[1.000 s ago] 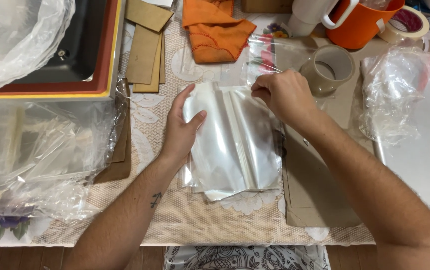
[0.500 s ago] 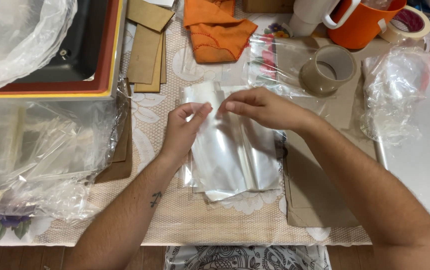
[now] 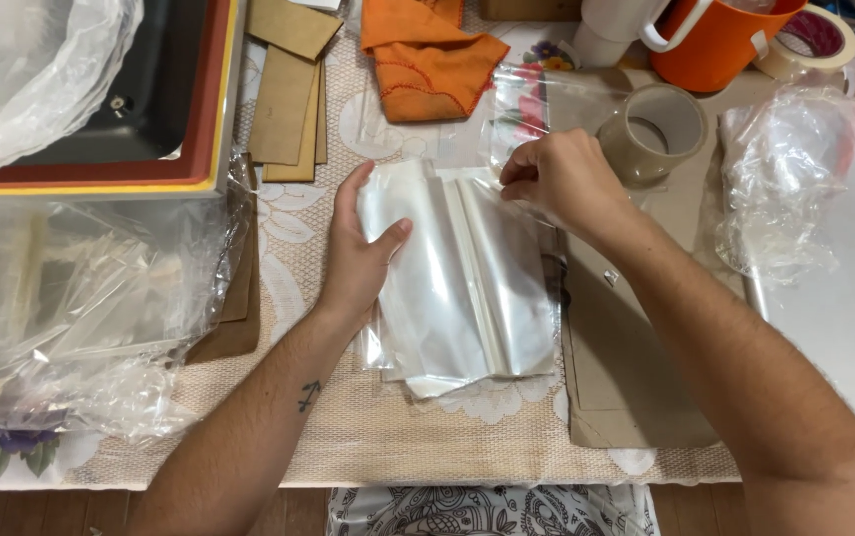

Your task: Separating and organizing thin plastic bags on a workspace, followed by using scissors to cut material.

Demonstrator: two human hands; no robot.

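On the bench (image 3: pixel 348 437), centre: stack of clear plastic bags (image 3: pixel 467 288), pressed flat by left hand (image 3: pixel 358 253), fingers spread; top edge pinched by right hand (image 3: pixel 567 179); tape roll (image 3: pixel 651 134) just beyond.

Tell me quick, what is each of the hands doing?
Left hand: open, pressed flat on the stack of clear plastic bags.
Right hand: fingers closed, pinching the stack's top edge.
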